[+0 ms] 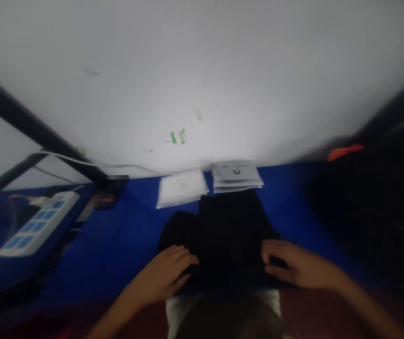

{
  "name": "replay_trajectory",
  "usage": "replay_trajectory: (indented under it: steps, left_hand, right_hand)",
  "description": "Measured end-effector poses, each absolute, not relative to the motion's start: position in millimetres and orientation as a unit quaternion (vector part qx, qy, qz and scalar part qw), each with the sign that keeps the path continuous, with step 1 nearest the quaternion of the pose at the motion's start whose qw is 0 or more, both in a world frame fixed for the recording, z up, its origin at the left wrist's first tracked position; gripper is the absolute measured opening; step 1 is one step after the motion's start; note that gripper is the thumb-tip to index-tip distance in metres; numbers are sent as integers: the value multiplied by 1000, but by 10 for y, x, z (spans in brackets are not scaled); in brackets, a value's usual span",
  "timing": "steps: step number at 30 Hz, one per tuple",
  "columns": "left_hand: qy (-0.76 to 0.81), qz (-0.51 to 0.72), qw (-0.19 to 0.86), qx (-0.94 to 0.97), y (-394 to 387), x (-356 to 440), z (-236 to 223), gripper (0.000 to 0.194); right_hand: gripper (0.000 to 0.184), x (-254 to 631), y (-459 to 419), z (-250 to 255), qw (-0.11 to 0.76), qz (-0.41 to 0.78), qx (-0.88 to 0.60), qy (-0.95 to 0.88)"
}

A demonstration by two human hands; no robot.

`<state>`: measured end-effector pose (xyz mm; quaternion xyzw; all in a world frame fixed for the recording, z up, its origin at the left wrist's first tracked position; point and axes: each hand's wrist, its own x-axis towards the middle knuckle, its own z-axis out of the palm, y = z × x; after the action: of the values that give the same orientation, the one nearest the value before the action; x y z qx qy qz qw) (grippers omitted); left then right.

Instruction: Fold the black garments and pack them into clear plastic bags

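Observation:
A piece of black cloth [235, 230], which looks like a folded garment, lies on the blue tabletop in front of me. Its folds are too dark to make out. My left hand [173, 268] rests over the cloth's left side, fingers slightly bent and thumb apart. On the opposite side, my right hand [289, 263] touches the cloth's right edge, with a gap between its thumb and fingers. Neither hand visibly pinches the fabric. Just beyond the cloth sit two stacks of flat packets, a white stack [183, 186] and a greyer plastic-wrapped stack [237, 175].
The blue tabletop [117, 245] meets a white wall [240, 84] at the back. A power strip [39, 223] lies to the left, and a white cable [124, 165] runs along the wall. A dark mass [374, 221] with an orange piece [344, 152] fills the right.

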<state>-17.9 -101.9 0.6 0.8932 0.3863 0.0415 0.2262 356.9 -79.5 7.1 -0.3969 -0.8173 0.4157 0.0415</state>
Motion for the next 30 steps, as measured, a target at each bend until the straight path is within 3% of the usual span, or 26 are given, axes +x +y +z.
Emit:
replay_trajectory:
  steps: [2,8,17,25,30]
  left_hand:
    - [392,43,236,888,-1023,-227,17,41]
    - [399,83,234,883,-973,-366,80,16]
    - [429,123,267,854,-900,-459,86,15]
    - [546,149,302,767,-692,-545,-15,27]
    - [607,131,252,742,-440,-483,-77,30]
  right_hand:
    - [10,3625,-792,97,54,415,-413,-809]
    - [13,3718,-840,134,45,447,-432,-782]
    - [10,3732,-893,195,65,431,-425,-793]
    - [17,3818,-774,137,148,305,-527,-779]
    - [17,3720,-498,-34,199,198,-565,-776]
